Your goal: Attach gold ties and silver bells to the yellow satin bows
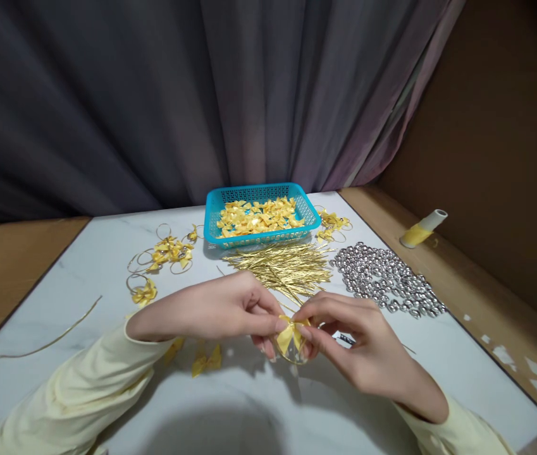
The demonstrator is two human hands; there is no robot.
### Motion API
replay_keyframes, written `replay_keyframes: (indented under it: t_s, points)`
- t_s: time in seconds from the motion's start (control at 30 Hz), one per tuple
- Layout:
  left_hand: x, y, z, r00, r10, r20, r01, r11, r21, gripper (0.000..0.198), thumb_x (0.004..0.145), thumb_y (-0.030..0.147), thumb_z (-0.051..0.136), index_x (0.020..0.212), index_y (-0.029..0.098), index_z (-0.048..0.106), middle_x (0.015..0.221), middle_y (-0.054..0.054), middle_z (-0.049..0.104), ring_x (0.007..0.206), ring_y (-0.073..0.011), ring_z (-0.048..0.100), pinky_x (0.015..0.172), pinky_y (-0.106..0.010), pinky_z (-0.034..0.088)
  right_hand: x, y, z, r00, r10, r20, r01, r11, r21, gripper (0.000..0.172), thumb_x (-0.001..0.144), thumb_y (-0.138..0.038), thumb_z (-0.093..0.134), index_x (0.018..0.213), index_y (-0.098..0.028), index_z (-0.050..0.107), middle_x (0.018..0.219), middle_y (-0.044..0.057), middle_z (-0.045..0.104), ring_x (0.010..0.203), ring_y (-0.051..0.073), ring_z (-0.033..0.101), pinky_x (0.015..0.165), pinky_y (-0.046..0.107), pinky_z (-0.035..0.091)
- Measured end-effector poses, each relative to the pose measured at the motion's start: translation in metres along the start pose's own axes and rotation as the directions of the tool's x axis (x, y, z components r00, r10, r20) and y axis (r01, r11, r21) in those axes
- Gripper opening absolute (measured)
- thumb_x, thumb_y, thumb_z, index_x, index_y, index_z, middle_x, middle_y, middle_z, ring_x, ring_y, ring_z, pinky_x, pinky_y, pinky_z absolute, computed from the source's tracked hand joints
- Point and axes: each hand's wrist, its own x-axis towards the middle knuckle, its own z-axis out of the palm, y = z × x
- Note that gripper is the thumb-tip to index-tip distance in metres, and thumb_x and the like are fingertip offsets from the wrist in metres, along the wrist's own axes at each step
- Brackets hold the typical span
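Between my two hands, above the white board, is a yellow bow (290, 335) with a thin gold loop hanging under it. My left hand (244, 313) pinches the bow's left side between thumb and fingers. On the other side, my right hand (348, 335) pinches the bow's right edge. Just beyond my hands lies a pile of gold twist ties (291, 268). Loose yellow bows (206, 360) rest on the board near my left forearm, partly hidden by it.
A blue basket (262, 241) of yellow bows stands at the back. Looped bows (171, 251) lie left of it, more (332, 224) right. Silver rings (386, 278) spread at right. One gold tie (50, 341) lies far left. A white roll (424, 229) stands beyond the board (121, 234).
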Motion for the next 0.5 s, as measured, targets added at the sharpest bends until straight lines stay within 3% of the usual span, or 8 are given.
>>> replay_keyframes:
  t_s: [0.13, 0.33, 0.4, 0.5]
  points:
    - [-0.002, 0.003, 0.003, 0.996, 0.023, -0.091, -0.016, 0.997, 0.077, 0.025, 0.085, 0.028, 0.047, 0.082, 0.014, 0.067, 0.067, -0.001, 0.068, 0.065, -0.0117, 0.063, 0.057, -0.015, 0.043, 0.0, -0.004, -0.006, 0.997, -0.059, -0.052, 0.055, 0.996, -0.069, 0.012, 0.081, -0.013, 0.052, 0.088, -0.014, 0.062, 0.075, 0.005, 0.061, 0.061, 0.012, 0.058, 0.052, 0.023, 0.051]
    - [-0.005, 0.002, 0.011, 0.967, 0.107, -0.233, -0.043, 0.963, 0.265, 0.027, 0.084, 0.021, 0.042, 0.074, 0.013, 0.066, 0.065, 0.0, 0.065, 0.055, -0.008, 0.053, 0.046, -0.016, 0.033, -0.015, -0.021, -0.028, 0.942, -0.168, -0.29, 0.106, 0.97, -0.22, 0.03, 0.082, -0.006, 0.049, 0.104, -0.022, 0.062, 0.086, 0.005, 0.065, 0.068, 0.015, 0.061, 0.06, 0.028, 0.052]
    - [-0.005, -0.001, 0.016, 0.951, 0.162, -0.265, -0.058, 0.931, 0.36, 0.028, 0.084, 0.019, 0.041, 0.07, 0.013, 0.064, 0.058, 0.002, 0.059, 0.047, -0.0062, 0.044, 0.043, -0.018, 0.028, -0.023, -0.027, -0.031, 0.937, -0.171, -0.305, 0.124, 0.978, -0.168, 0.038, 0.083, -0.004, 0.046, 0.113, -0.024, 0.058, 0.085, 0.005, 0.065, 0.068, 0.016, 0.061, 0.058, 0.029, 0.053]
    - [-0.002, -0.005, 0.021, 0.921, 0.24, -0.307, -0.073, 0.88, 0.469, 0.028, 0.085, 0.018, 0.039, 0.066, 0.014, 0.06, 0.048, 0.005, 0.043, 0.043, -0.0057, 0.033, 0.042, -0.02, 0.024, -0.032, -0.032, -0.027, 0.962, -0.146, -0.229, 0.142, 0.989, -0.031, 0.042, 0.086, -0.006, 0.041, 0.121, -0.026, 0.053, 0.087, 0.006, 0.065, 0.068, 0.017, 0.062, 0.057, 0.029, 0.054]
